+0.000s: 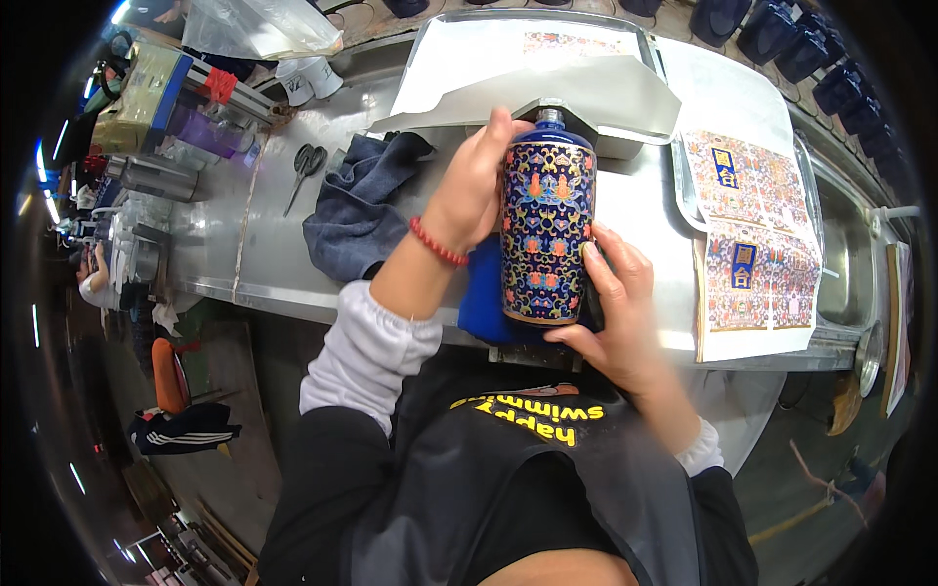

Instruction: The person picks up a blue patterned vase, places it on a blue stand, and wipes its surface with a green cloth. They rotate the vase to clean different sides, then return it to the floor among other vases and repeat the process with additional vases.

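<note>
A dark blue bottle [547,227] covered in a colourful flower pattern lies lengthwise over a blue pad [483,298] at the near edge of a metal worktable [264,254]. My left hand [471,186] grips its upper left side, with a red bead bracelet on the wrist. My right hand [614,313] cups the bottle's lower right side and presses a small dark tool against it. The bottle's neck points away from me, toward a white paper sheet [547,83].
A dark blue cloth [357,210] lies left of the bottle, with scissors [307,166] farther left. Printed patterned sheets [752,244] rest on a tray at the right. Several dark blue bottles [811,49] stand at the back right. Boxes and containers [156,98] crowd the far left.
</note>
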Motion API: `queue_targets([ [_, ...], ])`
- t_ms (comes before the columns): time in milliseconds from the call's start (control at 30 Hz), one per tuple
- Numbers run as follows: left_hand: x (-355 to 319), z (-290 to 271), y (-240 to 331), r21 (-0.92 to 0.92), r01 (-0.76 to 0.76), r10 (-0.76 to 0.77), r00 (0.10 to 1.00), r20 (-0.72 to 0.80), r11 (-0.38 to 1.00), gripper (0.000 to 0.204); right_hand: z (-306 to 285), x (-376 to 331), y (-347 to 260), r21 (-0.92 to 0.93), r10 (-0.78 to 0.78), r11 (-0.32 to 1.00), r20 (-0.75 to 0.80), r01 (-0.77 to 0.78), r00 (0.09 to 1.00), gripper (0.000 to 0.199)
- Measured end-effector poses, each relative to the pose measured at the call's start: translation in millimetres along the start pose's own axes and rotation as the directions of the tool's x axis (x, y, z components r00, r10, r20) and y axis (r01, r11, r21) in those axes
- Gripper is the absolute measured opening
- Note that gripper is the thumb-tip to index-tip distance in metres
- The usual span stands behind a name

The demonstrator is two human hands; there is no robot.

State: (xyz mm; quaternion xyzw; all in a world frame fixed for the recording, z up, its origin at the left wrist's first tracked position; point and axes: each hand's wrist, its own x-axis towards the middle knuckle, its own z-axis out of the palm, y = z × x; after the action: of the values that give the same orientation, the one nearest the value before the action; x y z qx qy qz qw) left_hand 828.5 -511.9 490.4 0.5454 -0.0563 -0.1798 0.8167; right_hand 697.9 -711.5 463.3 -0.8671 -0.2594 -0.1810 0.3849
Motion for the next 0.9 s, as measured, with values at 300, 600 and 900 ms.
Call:
queue_targets([
  [300, -57, -7, -12, 0.024, -0.031, 0.027, 0.982, 0.185, 0.999, 0.1, -26, -3, 49, -0.378, 0.18, 0.912, 0.025, -0.157, 0.983, 0.049],
  [600, -51, -6, -8, -0.079, 0.101, -0.09, 0.987, 0.13, 0.992, 0.082, -9, 55, 13, 0.552, 0.368, 0.683, 0.307, -0.479, 0.878, 0.08],
  [900, -84, 64, 29, -0.245, 0.193, -0.137, 0.964, 0.227, 0.95, 0.068, -81, 77, 2, 0.302, 0.134, 0.946, -0.035, -0.118, 0.99, 0.041],
])
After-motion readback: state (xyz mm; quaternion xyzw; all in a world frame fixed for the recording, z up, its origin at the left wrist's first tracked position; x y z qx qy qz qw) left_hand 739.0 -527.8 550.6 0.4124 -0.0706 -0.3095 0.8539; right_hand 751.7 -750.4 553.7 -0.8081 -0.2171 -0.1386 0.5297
